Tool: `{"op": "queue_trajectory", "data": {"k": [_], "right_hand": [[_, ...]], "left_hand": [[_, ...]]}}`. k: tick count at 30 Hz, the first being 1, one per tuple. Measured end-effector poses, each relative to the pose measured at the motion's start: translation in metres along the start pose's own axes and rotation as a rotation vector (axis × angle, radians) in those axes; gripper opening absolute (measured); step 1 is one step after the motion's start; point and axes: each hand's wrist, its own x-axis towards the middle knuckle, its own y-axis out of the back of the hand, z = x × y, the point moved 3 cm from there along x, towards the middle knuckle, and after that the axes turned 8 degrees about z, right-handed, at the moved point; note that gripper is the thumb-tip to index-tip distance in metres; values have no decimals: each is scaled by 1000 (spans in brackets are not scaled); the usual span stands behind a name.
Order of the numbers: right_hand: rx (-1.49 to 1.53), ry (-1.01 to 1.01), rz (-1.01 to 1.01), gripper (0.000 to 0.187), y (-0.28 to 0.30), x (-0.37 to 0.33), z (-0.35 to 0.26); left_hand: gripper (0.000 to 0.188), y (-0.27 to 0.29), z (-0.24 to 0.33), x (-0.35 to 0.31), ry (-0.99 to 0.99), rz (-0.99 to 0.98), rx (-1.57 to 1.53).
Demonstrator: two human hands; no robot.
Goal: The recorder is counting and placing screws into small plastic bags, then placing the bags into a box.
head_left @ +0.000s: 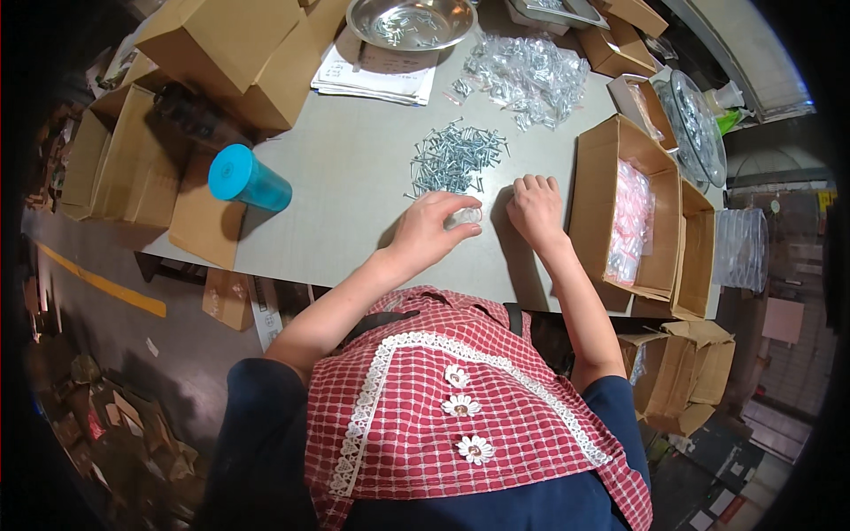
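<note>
A loose pile of silvery screws (456,157) lies on the grey table in front of me. At its near edge, my left hand (428,228) is closed, with thumb and fingers around a small clear plastic thing (464,217); whether it is a bag or a cup I cannot tell. My right hand (537,211) rests to the right of the pile, apart from the left one. Its fingers are curled down toward the tabletop, and what they hold, if anything, is hidden under them.
Filled clear bags (531,78) are heaped behind the screws. A steel bowl (413,25) with more hardware stands beyond papers (376,73). On the left are a blue-lidded tumbler (250,180) and cardboard boxes (221,66); a carton (589,208) of red-edged plastic bags (630,217) is on the right.
</note>
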Motion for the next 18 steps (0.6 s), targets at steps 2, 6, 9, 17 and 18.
{"op": "queue_trajectory", "data": {"k": [2,6,9,17,18], "right_hand": [[11,20,12,8,3,-4,1],[-57,47,40,8,6,-9,-1],[31,20,58,8,8,-1,7],[1009,-191,278,17,88,-1,-23],[1006,-199,281,17,93,1,-25]], "left_hand": [[37,-2,0,1,0,-10,-6],[38,-8,0,4,11,-29,-14],[38,-9,5,7,-1,-50,-5],[39,-10,10,8,196,-148,-382],[40,-11,11,9,190,-152,-473]]}}
